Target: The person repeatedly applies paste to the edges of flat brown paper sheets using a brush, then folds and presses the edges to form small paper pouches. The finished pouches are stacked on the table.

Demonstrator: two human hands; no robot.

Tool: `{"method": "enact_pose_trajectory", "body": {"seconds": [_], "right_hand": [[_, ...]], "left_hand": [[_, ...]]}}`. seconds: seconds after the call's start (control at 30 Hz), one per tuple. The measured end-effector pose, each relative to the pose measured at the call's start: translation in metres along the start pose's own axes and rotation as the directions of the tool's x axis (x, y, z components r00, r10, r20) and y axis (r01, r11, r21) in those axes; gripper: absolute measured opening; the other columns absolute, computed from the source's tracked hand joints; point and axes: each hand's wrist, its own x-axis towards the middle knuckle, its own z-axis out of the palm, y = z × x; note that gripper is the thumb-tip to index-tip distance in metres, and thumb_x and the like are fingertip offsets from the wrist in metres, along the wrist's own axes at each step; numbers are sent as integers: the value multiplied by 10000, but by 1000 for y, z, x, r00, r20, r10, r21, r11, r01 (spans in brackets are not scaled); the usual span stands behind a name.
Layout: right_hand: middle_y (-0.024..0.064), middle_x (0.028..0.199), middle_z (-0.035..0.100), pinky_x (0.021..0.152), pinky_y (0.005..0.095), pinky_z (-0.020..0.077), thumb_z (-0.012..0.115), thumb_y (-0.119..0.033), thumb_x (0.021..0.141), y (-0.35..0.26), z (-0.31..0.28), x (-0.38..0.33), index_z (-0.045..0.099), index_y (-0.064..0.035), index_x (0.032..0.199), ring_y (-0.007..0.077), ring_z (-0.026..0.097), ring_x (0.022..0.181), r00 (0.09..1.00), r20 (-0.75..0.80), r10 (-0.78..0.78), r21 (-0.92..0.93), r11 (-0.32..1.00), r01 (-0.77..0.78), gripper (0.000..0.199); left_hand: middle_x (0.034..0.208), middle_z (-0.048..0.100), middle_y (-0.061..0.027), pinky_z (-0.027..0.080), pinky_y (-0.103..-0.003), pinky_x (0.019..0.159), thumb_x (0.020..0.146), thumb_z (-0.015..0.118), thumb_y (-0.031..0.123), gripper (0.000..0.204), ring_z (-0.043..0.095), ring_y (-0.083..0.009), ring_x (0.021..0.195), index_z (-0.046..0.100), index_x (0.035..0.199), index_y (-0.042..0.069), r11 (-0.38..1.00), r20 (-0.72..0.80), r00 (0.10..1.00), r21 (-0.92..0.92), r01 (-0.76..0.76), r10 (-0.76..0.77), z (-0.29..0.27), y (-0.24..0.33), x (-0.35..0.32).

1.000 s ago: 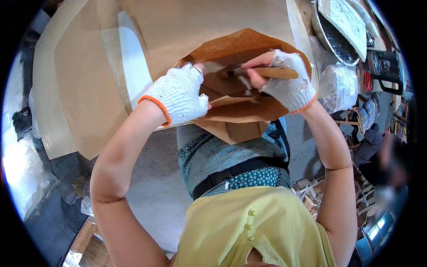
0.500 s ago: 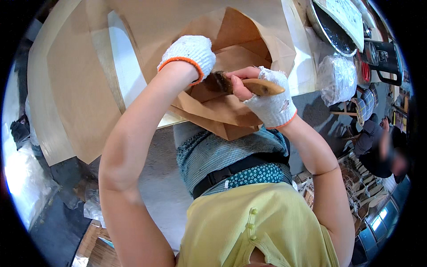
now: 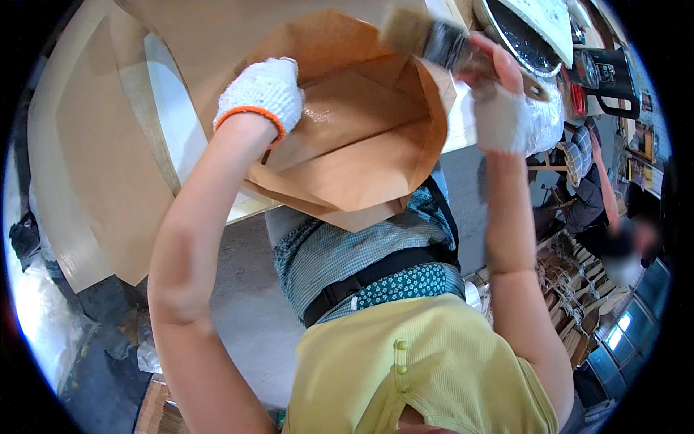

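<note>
Having paper bag (image 3: 361, 163) on table (image 3: 248, 207); having paper sheets (image 3: 94, 145) left of bag, brush (image 3: 447, 45) near its far right rim, basin (image 3: 519, 35), plastic bundle (image 3: 548, 121) and mug (image 3: 613, 81) farther right.

A brown paper bag (image 3: 361, 155) lies open-mouthed — a broad bristle brush (image 3: 442, 43) tilts near its far rim.

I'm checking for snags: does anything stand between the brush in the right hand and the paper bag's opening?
Nothing visible does: the brush overlaps the upper-right edge of the paper bag in the picture, and the left hand is at the bag's left side.
</note>
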Motion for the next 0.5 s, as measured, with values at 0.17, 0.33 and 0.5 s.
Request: {"method": "enact_pose_trajectory", "body": {"seconds": [0.17,0.33,0.5], "right_hand": [[168,1147,623,940,416,502,581,-239,904,72,42,55,587,7,1153,285,621,1030,927,-343,153,722,675,155,350],[195,1189,637,727,294,541,618,-268,898,94,80,45,673,42,1059,234,631,993,996,-84,-8,351,936,37,354],[209,1243,613,755,300,556,607,-276,916,106,81,32,711,34,976,247,617,1062,994,67,-92,126,989,83,333]], "left_hand": [[1033,652,-124,523,-416,859,840,598,151,198,634,-292,975,637,1020,77,966,-92,992,252,-58,84,-12,28,-7],[1225,596,-159,444,-405,991,858,586,182,390,558,-316,1163,571,1217,30,950,-716,695,-175,-260,58,-8,-6,-47],[1532,231,-281,115,-491,1176,876,567,516,918,204,-404,1441,195,1488,-59,958,-561,819,-283,-52,-121,96,-12,-74]]}}
